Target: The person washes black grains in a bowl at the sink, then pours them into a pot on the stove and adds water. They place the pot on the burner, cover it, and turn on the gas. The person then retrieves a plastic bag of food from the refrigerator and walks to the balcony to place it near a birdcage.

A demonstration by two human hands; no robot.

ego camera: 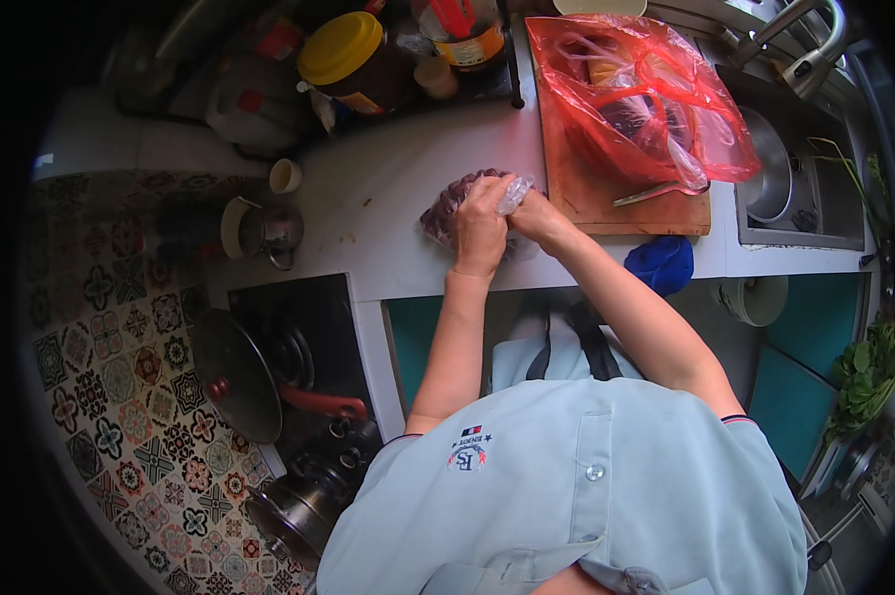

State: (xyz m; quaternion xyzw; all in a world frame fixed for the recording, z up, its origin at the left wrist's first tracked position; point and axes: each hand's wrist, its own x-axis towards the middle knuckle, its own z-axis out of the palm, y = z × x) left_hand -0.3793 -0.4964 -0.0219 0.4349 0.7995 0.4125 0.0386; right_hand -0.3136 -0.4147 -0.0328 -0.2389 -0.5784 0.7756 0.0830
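A clear plastic bag [441,212] filled with dark purplish-red pieces lies on the white countertop [395,223] before me. What the pieces are is too small to tell. My left hand [479,219] is closed over the near side of the bag. Close beside it, my right hand [534,217] grips the bag at its gathered neck [516,193], which sticks up between the two hands. Some fingers of the right hand are hidden behind the left hand and the plastic.
Right of my hands, a red plastic bag [588,126] rests on a wooden cutting board [641,217] near a blue cloth [659,265]. Farther right is a sink with a metal basin [768,167]. Jars [339,52] stand behind; left are a metal cup [272,227] and lidded pan [239,375].
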